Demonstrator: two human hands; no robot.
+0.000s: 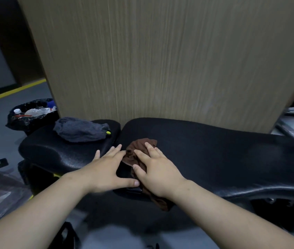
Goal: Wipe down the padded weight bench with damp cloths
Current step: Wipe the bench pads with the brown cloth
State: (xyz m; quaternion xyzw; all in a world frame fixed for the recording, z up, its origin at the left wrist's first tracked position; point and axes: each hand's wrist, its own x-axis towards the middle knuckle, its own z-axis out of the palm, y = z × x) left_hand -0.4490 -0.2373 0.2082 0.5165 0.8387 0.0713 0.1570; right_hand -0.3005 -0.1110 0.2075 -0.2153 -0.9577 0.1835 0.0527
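The right hand (pixel 158 169) presses flat, fingers spread, on a crumpled brown cloth (pixel 135 155) to wipe the black padded bench (pixel 214 155), while the open left hand (pixel 106 169) just beside it braces empty on the pad.

no legible text, labels, brands or numbers anywhere

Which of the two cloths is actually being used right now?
The brown cloth, pressed under the right hand on the long bench pad. The grey cloth lies untouched on the smaller pad.

One cloth (pixel 139 159) lies mid-desk (pixel 214 155); a towel (pixel 80 129) lies far left, a bin (pixel 31 114) beyond it.
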